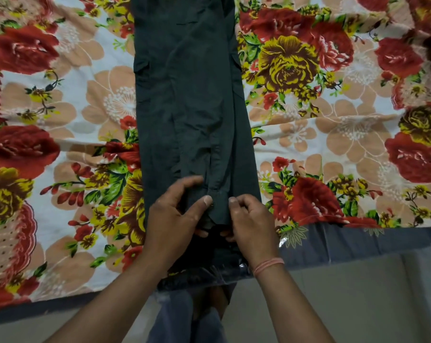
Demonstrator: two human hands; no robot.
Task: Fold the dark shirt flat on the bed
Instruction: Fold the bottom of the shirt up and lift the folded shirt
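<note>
The dark shirt (189,95) lies as a long narrow strip down the middle of the bed, its sides folded inward, running from the top of the view to the near edge. Its near end drapes over the bed's edge. My left hand (175,216) pinches the shirt's near end, thumb on top by a small button and fingers underneath. My right hand (249,221) grips the same end just to the right, thumb on top and fingers curled under the cloth. A pink thread band circles my right wrist.
The floral bedsheet (333,134) in red, yellow and peach covers the bed on both sides of the shirt. The grey mattress edge (358,241) runs along the near side. Below it is pale floor (358,305), with my legs visible.
</note>
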